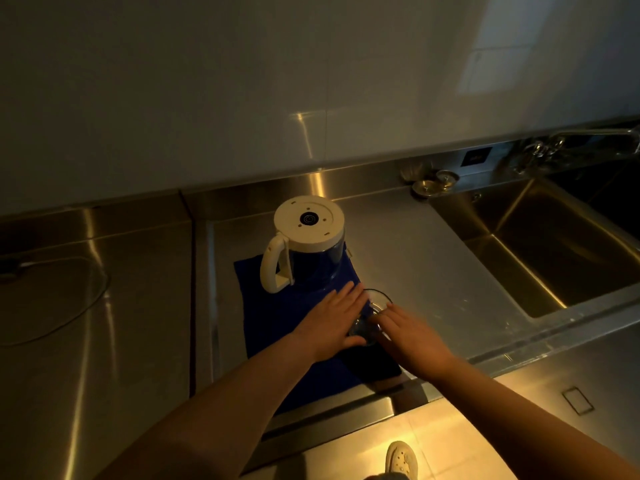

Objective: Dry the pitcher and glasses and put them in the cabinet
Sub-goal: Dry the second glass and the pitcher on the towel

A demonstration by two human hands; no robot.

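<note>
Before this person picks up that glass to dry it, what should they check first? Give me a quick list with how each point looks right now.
1. Left hand free to take the glass: ok, fingers straight, alongside it.
2. Right hand free: ok, fingers straight beside the glass.
3. Firm grip on the glass: not ok, neither hand curls round it.
4. Blue cloth within reach: ok, spread under the hands.
5. Pitcher stable: ok, upside down on the cloth, apart from the hands.
6. Glass dry: cannot tell.
</note>
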